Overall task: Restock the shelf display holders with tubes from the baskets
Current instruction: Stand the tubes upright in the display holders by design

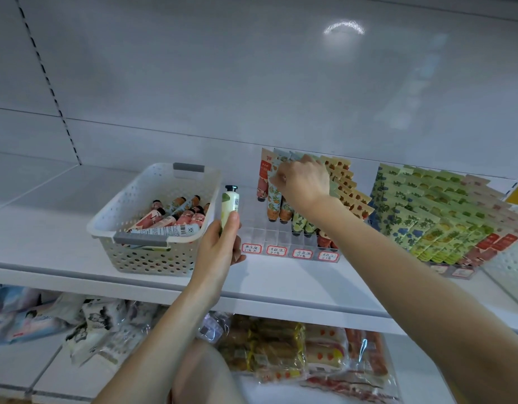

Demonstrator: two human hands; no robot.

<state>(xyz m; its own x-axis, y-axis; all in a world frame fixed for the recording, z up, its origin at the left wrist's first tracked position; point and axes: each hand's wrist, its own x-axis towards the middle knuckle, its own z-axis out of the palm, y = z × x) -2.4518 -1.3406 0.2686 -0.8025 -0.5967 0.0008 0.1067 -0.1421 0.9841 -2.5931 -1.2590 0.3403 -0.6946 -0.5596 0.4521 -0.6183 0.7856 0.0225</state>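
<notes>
Head view, shelf point(281, 284) at chest height. We see the left hand point(220, 246) in front of the basket's right end, its grip clamped round the lower half of a pale yellow tube point(229, 204), held upright with the black cap on top. The white perforated basket point(153, 252) stands on the shelf to the left and holds a loose heap of pink tubes point(176, 217) lying flat.

The right hand point(303, 179) reaches over the clear holder point(269, 237), just right of the basket. Its grip is closed, the fingertips pinching the flat crimped end of an orange tube point(273, 199), which hangs cap down among the holder's rear rows. We cannot tell whether that cap sits in a cell.

The holder's left and front cells are bare. Its rear and right cells carry tubes standing cap down. Four handwritten labels point(276, 251) line its front edge. A second holder point(438, 217), further right, is packed with green and blue printed tubes. Wrapped packets point(281, 351) lie on the shelf below.
</notes>
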